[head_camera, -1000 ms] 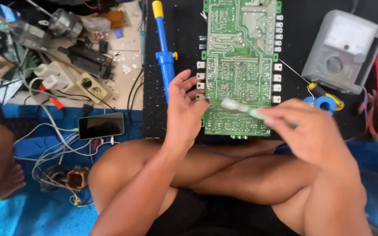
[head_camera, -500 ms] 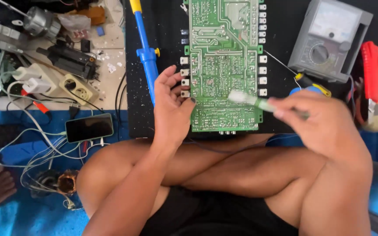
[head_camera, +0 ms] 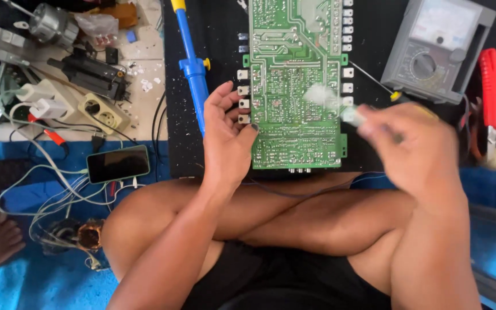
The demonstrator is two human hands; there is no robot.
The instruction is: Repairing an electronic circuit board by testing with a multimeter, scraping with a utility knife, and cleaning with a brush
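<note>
Crossed bare legs (head_camera: 294, 212) sit nearest, on blue flooring. Just beyond them a green circuit board (head_camera: 297, 86) lies flat on a black mat (head_camera: 219, 34). The left hand (head_camera: 228, 135) rests at the board's left edge, fingers loosely curled, fingertips touching it. The right hand (head_camera: 411, 146), blurred, grips a small brush (head_camera: 340, 106) whose bristles meet the board's right side. Left of the board lies a blue desoldering pump (head_camera: 193, 74); right of it, a grey multimeter (head_camera: 434, 49).
</note>
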